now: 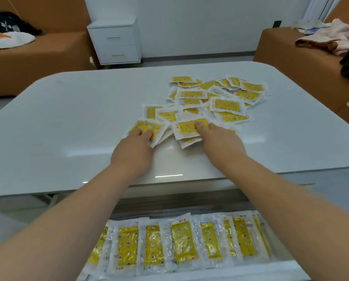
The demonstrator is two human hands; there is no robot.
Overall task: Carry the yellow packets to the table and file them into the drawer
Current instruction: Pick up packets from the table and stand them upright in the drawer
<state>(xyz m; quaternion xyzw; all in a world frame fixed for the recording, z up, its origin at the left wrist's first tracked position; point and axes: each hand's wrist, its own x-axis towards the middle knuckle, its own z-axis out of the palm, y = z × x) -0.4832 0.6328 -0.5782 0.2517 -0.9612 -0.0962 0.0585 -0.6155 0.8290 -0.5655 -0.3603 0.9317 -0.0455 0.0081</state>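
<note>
Several yellow packets with clear edges lie in a loose pile (pixel 216 98) on the white table (pixel 68 122), right of centre. My left hand (pixel 134 148) grips one yellow packet (pixel 147 126) at the pile's near left edge, fingers curled over it. My right hand (pixel 220 142) lies beside it, its straight fingers pressing on another packet (pixel 186 126). Below the table's front edge the drawer (pixel 190 201) stands pulled out, with a row of packets (pixel 181 242) filed upright side by side in it. My forearms cross over the drawer and hide both ends of the row.
A white two-drawer cabinet (pixel 117 41) stands against the far wall. Brown sofas flank the table, with clothes heaped on the left one (pixel 9 35) and on the right one (pixel 336 37). Bare tabletop stretches to the left of the pile.
</note>
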